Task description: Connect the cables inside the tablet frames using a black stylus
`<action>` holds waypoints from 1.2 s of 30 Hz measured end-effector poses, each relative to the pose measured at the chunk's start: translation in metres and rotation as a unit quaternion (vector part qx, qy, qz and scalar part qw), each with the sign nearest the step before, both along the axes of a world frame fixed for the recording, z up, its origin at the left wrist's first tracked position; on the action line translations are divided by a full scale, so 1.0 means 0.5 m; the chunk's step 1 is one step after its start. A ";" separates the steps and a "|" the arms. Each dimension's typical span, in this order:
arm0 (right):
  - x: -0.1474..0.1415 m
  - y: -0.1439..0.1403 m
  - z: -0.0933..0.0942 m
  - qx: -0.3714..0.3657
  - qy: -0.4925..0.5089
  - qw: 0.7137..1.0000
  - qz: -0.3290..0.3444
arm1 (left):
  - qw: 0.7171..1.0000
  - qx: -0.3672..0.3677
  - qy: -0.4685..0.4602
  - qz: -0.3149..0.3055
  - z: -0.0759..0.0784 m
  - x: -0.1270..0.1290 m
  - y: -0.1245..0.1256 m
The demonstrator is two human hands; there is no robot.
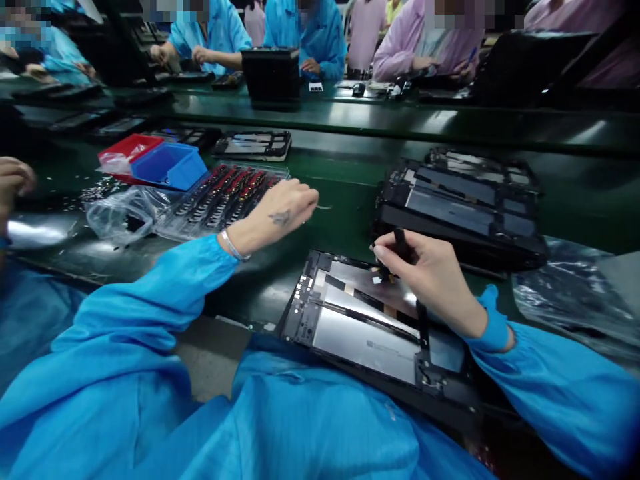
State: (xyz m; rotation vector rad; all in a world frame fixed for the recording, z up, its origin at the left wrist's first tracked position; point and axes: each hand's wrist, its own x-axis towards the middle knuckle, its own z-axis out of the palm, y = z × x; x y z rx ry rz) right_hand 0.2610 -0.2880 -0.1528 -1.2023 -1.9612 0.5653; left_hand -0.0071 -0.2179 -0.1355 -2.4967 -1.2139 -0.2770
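An opened tablet (pixel 367 347) lies in front of me with its silver batteries and circuit parts showing. Over its far right portion, my right hand (pixel 433 270) pinches a small black strip-like part (pixel 401 245). Small gold and white bits show just below those fingertips, and I cannot tell whether they belong to the part. My left hand (pixel 287 207) is closed in a pinch beyond the tablet's left end, by the near right edge of a clear plastic tray (pixel 193 217) with rows of small red and black parts. A thin pale sliver shows at its fingertips; what it holds is unclear.
Stacked open tablets (pixel 460 213) stand at the right beside a clear plastic bag (pixel 570 293). A blue bin (pixel 170 165) and a red bin (pixel 127 150) sit behind another bag (pixel 123 213). Across the green bench, co-workers work; another person's hand (pixel 15 180) appears at the left edge.
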 end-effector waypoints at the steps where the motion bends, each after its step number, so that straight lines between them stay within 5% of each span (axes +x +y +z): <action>1: 0.001 0.003 0.000 -0.011 0.009 1.000 0.000 | 0.999 -0.023 0.016 0.015 -0.003 -0.019 0.014; 9: -0.002 0.006 0.002 -0.047 0.046 0.998 0.009 | 0.988 -0.106 0.114 0.025 -0.013 -0.069 0.009; 18: -0.005 0.000 0.006 -0.050 0.042 0.998 0.012 | 0.978 -0.200 -0.044 0.034 -0.008 -0.085 0.023; 23: -0.007 -0.001 0.007 -0.059 0.048 0.997 0.012 | 0.956 -0.288 -0.048 0.035 0.021 -0.095 0.014; 27: -0.010 -0.002 0.010 -0.074 0.071 0.995 0.008 | 0.970 -0.235 0.011 0.069 0.045 -0.092 0.000; 30: -0.018 -0.007 0.009 -0.099 0.134 0.986 0.001 | 0.969 -0.217 -0.114 0.035 0.040 -0.037 -0.018; 31: -0.021 -0.009 0.006 -0.105 0.158 0.982 0.000 | 0.946 -0.255 -0.202 0.001 0.036 -0.008 -0.028; 34: -0.028 -0.015 -0.006 -0.104 0.216 0.971 0.001 | 0.793 -0.421 -0.433 -0.081 0.023 0.081 -0.059; 36: -0.026 -0.014 -0.011 -0.100 0.235 0.967 -0.001 | 0.720 -0.454 -0.516 -0.099 0.021 0.123 -0.072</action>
